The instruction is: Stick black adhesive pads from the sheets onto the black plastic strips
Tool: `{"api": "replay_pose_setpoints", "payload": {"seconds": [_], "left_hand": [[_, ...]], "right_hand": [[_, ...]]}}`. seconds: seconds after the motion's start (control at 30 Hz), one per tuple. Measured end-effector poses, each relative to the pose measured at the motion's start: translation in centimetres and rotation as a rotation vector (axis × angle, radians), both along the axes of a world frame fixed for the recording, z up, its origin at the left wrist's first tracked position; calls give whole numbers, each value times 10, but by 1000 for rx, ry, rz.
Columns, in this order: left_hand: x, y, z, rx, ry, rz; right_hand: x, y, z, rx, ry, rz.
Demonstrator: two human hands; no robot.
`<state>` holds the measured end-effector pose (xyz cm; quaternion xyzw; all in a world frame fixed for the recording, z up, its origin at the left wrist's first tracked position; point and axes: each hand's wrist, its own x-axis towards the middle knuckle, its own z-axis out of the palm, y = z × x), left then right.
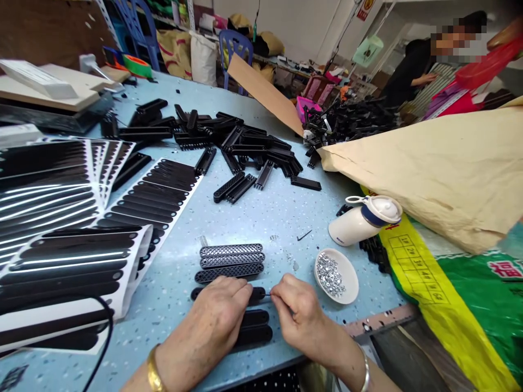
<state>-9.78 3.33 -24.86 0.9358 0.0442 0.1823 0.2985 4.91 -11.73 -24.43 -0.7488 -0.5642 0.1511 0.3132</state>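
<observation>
My left hand (220, 310) lies over a long black strip-shaped part (257, 294), its fingers closed on it and pressing it down on the table. Just right of that part's end, my right hand (296, 307) pinches a thin dark rod, whose tip meets the end of the part. Three black parts with a lattice pattern (231, 261) lie side by side beyond my left hand. Two smooth black parts (255, 334) sit nearer the table's front edge, partly hidden by my left hand.
A white bowl (351, 277) of small metal pieces and a white bottle (347, 227) stand at the right. Black parts (245, 144) are piled farther back. Sheets of black strips (151, 201) cover the left. Sacks (461, 305) lie at the right; a person (412, 71) is behind.
</observation>
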Motion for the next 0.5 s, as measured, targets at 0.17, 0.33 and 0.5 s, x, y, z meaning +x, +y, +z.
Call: {"api": "replay_pose_setpoints", "payload": {"seconds": [0.17, 0.33, 0.5], "left_hand": [[0, 0, 3, -31, 35, 4], [0, 1, -7, -91, -5, 8], [3, 2, -10, -119, -15, 29]], "right_hand": [[-1, 3, -1, -32, 20, 6], [1, 10, -7, 5, 314, -110], [-2, 16, -14, -55, 628, -196]]}}
